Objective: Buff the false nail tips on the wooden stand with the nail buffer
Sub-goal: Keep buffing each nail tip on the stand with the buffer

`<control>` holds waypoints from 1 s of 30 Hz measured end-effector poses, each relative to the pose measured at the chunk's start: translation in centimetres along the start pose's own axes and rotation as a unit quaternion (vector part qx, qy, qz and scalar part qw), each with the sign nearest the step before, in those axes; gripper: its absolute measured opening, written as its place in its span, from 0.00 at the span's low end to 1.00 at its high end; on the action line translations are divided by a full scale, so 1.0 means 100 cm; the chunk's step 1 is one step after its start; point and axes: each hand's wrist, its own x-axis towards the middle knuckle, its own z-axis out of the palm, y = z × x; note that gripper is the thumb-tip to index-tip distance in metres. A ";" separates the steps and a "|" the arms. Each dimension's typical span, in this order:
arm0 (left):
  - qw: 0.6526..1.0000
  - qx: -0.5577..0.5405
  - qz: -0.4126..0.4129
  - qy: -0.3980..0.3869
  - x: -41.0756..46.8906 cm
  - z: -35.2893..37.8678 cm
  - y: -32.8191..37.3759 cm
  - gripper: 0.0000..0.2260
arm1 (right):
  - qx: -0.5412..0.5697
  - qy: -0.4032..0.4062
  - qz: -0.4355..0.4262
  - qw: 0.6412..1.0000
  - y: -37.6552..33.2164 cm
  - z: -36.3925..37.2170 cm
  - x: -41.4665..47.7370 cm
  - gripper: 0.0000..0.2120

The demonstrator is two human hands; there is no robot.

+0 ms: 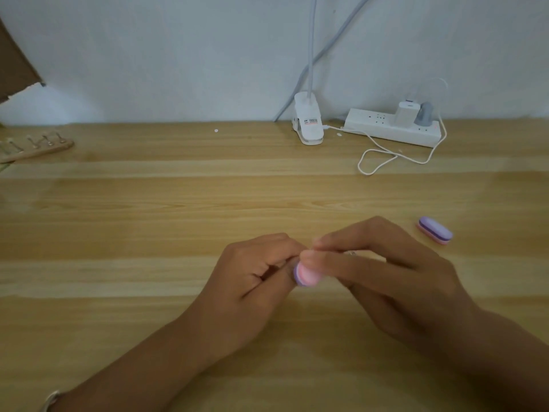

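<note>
Far left edge, mid-height: wooden stand (35,148) lying on the table (148,233), a row of false nail tips (47,139) on pins, well apart from both hands. Lower centre: left hand (252,281), fingers curled, tips drawn in against the nail buffer (306,275); cannot tell what they pinch. Buffer pink and purple, between the two hands. Upper centre: white clip lamp (309,123). Right hand (386,278) pinches the buffer, thumb and fingertips blurred. Upper right: power strip (389,127). Right of centre: second buffer (435,230) flat on the table
</note>
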 end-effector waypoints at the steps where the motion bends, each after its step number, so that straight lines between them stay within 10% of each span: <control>1: 1.000 -0.013 -0.019 -0.001 0.000 0.001 0.000 0.11 | -0.012 0.004 0.004 1.000 0.003 -0.001 0.001 0.13; 30: 0.992 -0.098 -0.073 -0.027 0.002 0.000 -0.002 0.11 | 0.024 0.053 0.081 0.995 0.021 -0.010 -0.003 0.14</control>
